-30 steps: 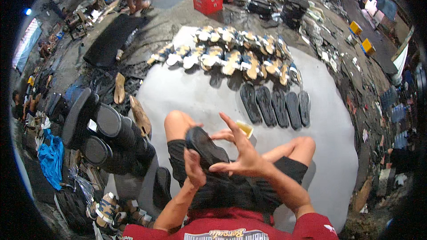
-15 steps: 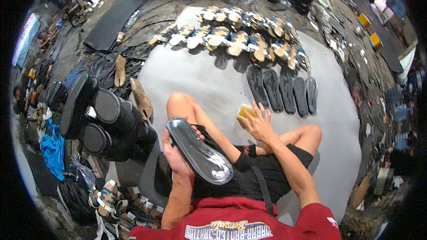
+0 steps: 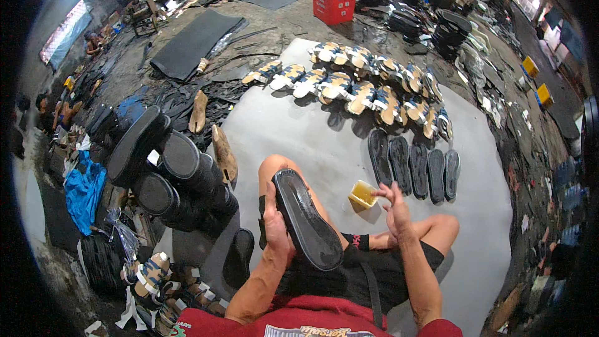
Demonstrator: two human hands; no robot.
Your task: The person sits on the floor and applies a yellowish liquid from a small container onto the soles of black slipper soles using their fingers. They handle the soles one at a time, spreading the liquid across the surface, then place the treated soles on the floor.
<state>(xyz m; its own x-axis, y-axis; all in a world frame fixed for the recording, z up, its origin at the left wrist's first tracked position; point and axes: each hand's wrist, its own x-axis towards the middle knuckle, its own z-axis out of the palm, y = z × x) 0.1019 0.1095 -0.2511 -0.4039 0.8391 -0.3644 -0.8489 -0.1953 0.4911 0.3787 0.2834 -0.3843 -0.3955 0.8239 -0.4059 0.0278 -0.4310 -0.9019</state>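
A black shoe sole (image 3: pixel 309 221) with a wet, glossy sheen and a raised rim lies tilted in my left hand (image 3: pixel 276 231), which grips it along its left edge over my lap. My right hand (image 3: pixel 395 210) is bare, its fingers stretched and apart, just right of a small square tub (image 3: pixel 362 196) holding a yellow substance. The fingertips look close to the tub's edge; whether they touch it I cannot tell. Beyond that hand, several glossy black soles (image 3: pixel 418 168) lie in a row on the grey sheet (image 3: pixel 262 118).
Rows of strapped sandals (image 3: pixel 337 87) stand at the sheet's far side. Stacked black soles (image 3: pixel 181 162) and wooden shoe lasts (image 3: pixel 224 156) are at my left. One sole (image 3: pixel 239 257) lies beside my left forearm. Farther off are a red box (image 3: pixel 334 0) and other people.
My right hand has drawn back from over the tub to its right side. The sole in my left hand has turned, its wet face now less mirror-bright. The whole view has tilted up.
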